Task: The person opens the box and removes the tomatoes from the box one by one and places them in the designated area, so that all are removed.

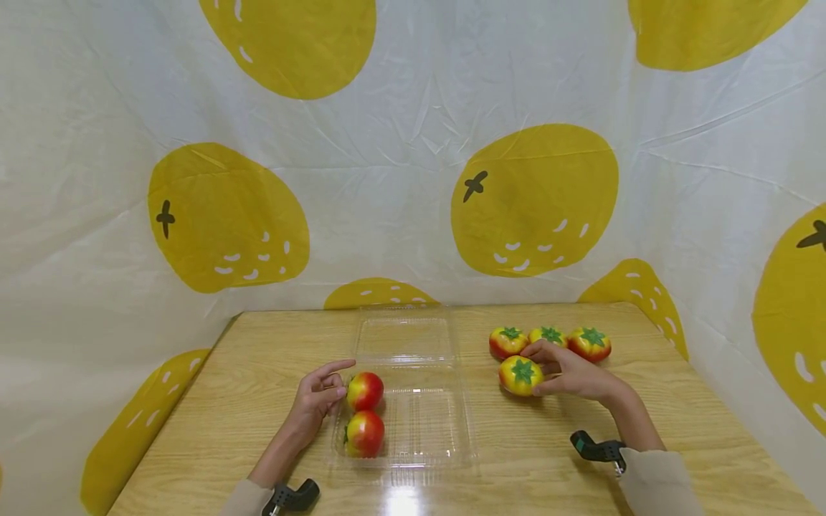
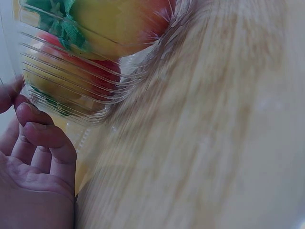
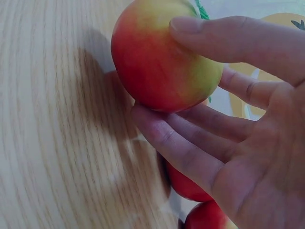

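Wooden table [image 1: 529, 462]; fruit [image 1: 516, 377] within right grip [image 1: 569, 373]

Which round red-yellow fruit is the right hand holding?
The fruit in front of the row of three: the right hand pinches only it; two others lie inside the clear plastic container.

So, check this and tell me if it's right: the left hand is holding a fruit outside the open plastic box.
Wrong hand: the head view shows the right hand holding a fruit outside the open plastic box.
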`<state>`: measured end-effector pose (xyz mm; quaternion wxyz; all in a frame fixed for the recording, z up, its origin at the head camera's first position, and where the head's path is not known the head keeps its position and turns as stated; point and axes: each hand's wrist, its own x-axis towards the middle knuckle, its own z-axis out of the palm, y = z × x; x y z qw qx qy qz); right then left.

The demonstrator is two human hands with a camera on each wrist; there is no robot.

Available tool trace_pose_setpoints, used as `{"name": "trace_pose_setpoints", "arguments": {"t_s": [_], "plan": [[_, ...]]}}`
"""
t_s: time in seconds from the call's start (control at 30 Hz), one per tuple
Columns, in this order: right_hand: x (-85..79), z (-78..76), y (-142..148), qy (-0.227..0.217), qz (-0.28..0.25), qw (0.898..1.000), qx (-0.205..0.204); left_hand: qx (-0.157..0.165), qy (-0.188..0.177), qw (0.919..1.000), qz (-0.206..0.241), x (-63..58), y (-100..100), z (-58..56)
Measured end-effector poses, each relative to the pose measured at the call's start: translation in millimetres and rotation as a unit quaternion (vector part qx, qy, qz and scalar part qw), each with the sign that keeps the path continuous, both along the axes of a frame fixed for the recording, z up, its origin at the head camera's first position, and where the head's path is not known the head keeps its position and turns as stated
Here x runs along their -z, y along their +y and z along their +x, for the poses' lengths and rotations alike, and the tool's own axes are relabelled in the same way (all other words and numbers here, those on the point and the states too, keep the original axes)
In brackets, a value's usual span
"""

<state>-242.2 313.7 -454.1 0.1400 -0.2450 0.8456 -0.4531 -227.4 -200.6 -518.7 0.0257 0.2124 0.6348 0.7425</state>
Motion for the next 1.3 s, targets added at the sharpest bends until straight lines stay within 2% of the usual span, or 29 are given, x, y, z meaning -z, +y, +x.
{"name": "trace_pose_setpoints", "arguments": {"t_s": [0.47, 1.3], "plan": [[3.6, 0.9, 0.2, 0.022, 0.025, 0.999, 0.007, 0.0, -0.001, 1.0, -0.001, -0.3, 1.0, -0.3], [3.0, 1.1, -3.2, 0.013, 0.015, 1.0, 0.007, 0.019, 0.002, 0.9998, 0.011, 0.6, -1.3, -1.1]]}}
